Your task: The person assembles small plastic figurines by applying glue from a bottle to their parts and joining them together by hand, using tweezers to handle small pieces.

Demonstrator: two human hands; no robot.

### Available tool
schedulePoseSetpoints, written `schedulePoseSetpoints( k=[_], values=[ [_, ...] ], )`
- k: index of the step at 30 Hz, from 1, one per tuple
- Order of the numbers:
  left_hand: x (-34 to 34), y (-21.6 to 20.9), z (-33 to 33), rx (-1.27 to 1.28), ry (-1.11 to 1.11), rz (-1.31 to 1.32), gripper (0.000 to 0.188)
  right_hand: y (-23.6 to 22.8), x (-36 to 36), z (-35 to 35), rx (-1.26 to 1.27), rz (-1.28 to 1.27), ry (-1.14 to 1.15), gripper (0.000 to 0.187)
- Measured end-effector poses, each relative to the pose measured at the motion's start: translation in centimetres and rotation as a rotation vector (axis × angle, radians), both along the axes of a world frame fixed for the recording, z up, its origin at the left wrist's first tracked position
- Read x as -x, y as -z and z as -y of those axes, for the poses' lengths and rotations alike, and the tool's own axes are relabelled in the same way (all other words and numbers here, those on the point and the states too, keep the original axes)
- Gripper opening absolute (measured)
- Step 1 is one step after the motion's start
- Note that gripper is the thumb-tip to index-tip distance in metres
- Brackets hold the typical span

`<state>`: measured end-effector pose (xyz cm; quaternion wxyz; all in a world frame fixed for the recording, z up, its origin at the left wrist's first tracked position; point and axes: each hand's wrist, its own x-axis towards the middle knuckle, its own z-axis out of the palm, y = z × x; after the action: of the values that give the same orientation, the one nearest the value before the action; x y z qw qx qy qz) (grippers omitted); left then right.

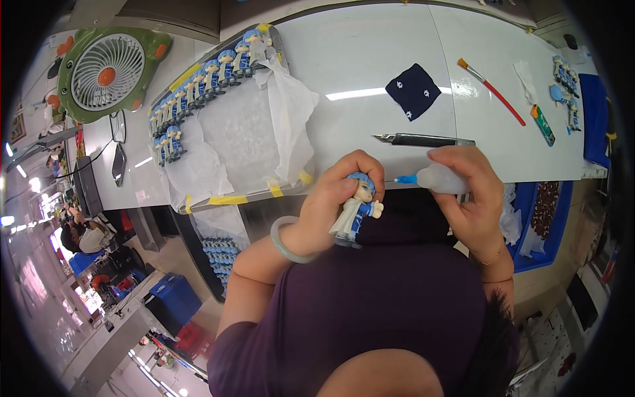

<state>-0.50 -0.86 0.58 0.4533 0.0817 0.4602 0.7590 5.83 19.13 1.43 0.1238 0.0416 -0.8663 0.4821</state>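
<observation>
My left hand [334,198] grips a small figurine [357,208] with blue hair and a white and blue coat, held upright near my chest. My right hand [473,198] holds a small translucent squeeze bottle [440,178] whose blue nozzle tip points left at the figurine's head, a short gap away. A pale bangle sits on my left wrist.
A tray [228,200] lined with white paper holds a row of several similar blue-haired figurines [205,83] along its far edge. On the white table [370,59] lie a craft knife [423,139], a dark cloth [413,90], a red-handled brush [491,89] and more figurines [565,76]. A green fan [106,69] stands at left.
</observation>
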Motion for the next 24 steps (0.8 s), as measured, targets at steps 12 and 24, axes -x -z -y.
schedulePoseSetpoints(
  k=[12, 24],
  values=[
    [-0.13, 0.01, -0.34, 0.015, -0.109, 0.026, 0.034, -0.27, 0.59, 0.27, -0.168, -0.187, 0.08, 0.049],
    [-0.39, 0.66, 0.01, 0.024, -0.149, 0.039, 0.039, -0.7, 0.78, 0.68, -0.302, -0.32, 0.059, 0.042]
  ],
)
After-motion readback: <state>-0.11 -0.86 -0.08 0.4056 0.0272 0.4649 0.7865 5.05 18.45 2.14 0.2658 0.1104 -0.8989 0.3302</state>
